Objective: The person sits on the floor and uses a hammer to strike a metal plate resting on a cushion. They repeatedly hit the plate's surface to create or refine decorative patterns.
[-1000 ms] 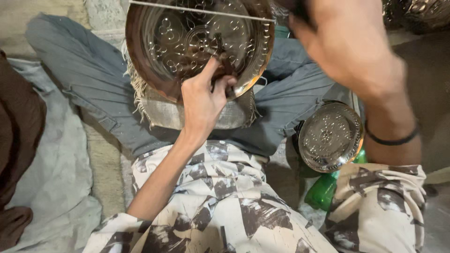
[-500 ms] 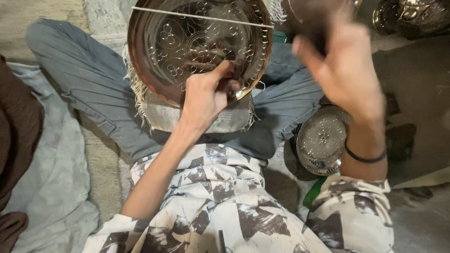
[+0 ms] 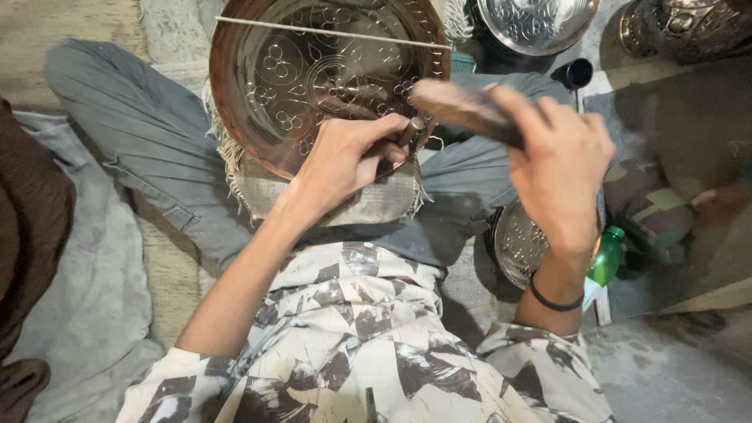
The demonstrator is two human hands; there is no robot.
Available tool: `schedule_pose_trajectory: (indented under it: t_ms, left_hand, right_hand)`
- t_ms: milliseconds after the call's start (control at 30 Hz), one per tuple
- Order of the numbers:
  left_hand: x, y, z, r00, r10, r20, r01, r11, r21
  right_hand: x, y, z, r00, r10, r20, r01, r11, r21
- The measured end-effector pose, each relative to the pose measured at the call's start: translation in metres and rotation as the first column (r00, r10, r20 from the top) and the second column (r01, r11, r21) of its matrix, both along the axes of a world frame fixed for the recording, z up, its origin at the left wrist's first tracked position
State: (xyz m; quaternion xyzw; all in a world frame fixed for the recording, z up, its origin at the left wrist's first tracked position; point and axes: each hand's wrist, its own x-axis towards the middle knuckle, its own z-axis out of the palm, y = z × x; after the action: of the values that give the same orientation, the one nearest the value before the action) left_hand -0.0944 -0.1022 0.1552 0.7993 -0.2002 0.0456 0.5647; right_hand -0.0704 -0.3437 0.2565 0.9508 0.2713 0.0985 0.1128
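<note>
Left hand pinches small punch upright on engraved copper plate in lap. Right hand grips wooden mallet, long axis pointing left, head just beside punch top.

The big metal plate is lying on a cloth pad on the person's lap, at twelve o'clock from the body. The left hand is resting on the plate's rim at five o'clock, holding a small punch. The right hand is holding a wooden mallet at three o'clock of the punch. A smaller plate is lying under the right wrist, a bottle just beside it at three o'clock.
</note>
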Motion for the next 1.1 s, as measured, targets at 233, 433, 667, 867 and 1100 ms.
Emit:
schedule_pose_trajectory:
  t_ms: [233,433,667,867,1100]
  left_hand:
    - [0.01,0.009,0.003,0.993,-0.117,-0.034,0.118,0.993,0.028]
    - [0.013,0.014,0.008,0.967,-0.242,-0.078,0.239,0.97,-0.042]
    - [0.021,0.022,0.016,0.946,-0.321,-0.052,0.322,0.946,0.024]
    - [0.008,0.017,0.017,0.993,-0.068,-0.092,0.05,0.981,-0.189]
    - [0.006,0.007,0.012,0.992,0.041,-0.118,-0.056,0.99,-0.131]
  right_hand:
    - [-0.012,0.004,0.0,0.989,0.065,-0.133,0.011,0.862,0.506]
    - [-0.024,-0.012,-0.043,0.94,0.038,-0.338,0.299,0.381,0.875]
    - [-0.041,-0.017,-0.066,0.995,-0.058,-0.083,0.096,0.782,0.616]
    - [-0.037,-0.026,-0.123,0.951,-0.07,-0.3,0.306,0.1,0.947]
    - [-0.03,-0.023,-0.198,0.911,0.053,-0.41,0.411,-0.208,0.887]
